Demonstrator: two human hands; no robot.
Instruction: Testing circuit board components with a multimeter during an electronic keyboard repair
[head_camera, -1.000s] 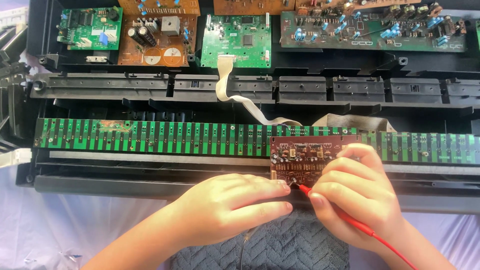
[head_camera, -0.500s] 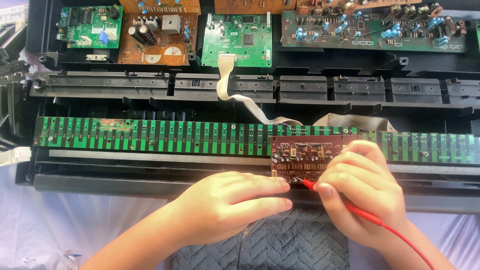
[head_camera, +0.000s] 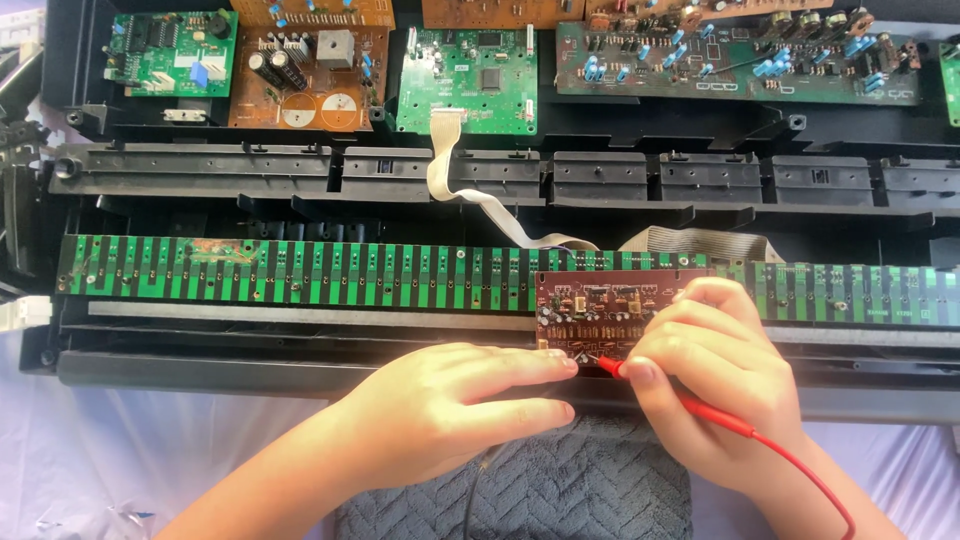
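A small brown circuit board (head_camera: 600, 305) with several tiny parts lies on the long green strip board (head_camera: 300, 270) of an opened black electronic chassis (head_camera: 300, 372). My right hand (head_camera: 715, 385) grips a red test probe (head_camera: 700, 408), its tip touching the lower edge of the brown board. A red lead (head_camera: 810, 475) runs from it toward the lower right. My left hand (head_camera: 455, 410) rests beside it with fingers curled, fingertips at the board's lower edge; a black lead (head_camera: 475, 490) comes out from under the palm. What the left hand holds is hidden.
Several green and brown circuit boards (head_camera: 470, 80) sit along the top of the chassis. Grey ribbon cables (head_camera: 480, 195) run from them down to the strip board. A dark grey knitted cloth (head_camera: 570, 490) lies under my hands, on a pale lilac sheet (head_camera: 120, 450).
My right hand has shifted slightly with the red probe, whose tip stays at the brown board's lower edge. My left hand has barely moved.
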